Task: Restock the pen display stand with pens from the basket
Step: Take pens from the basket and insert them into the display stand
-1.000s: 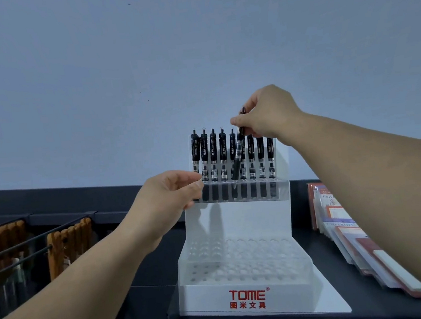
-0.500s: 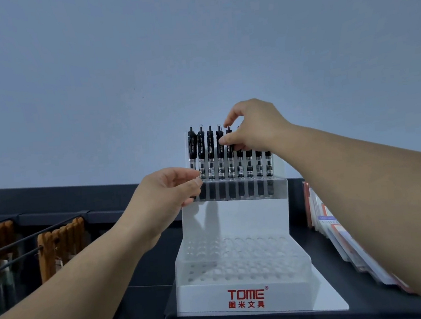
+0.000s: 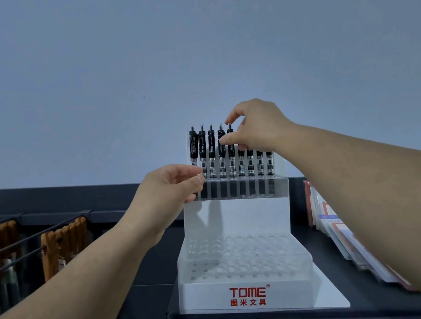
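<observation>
Head view: right grip point(image 3: 258, 125) around top-row pen point(image 3: 232, 157), left grip point(image 3: 166, 192) pinching left edge of stand point(image 3: 236, 216); open tiers point(image 3: 240, 257) below.

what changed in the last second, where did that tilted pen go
The right hand lowered the tilted pen into the top row of the display stand. It now stands upright, fifth from the left, with thumb and fingers still on it. The left hand stayed gripping the top tier's left end, the other pens stayed put, and the lower holes are still empty.
</observation>
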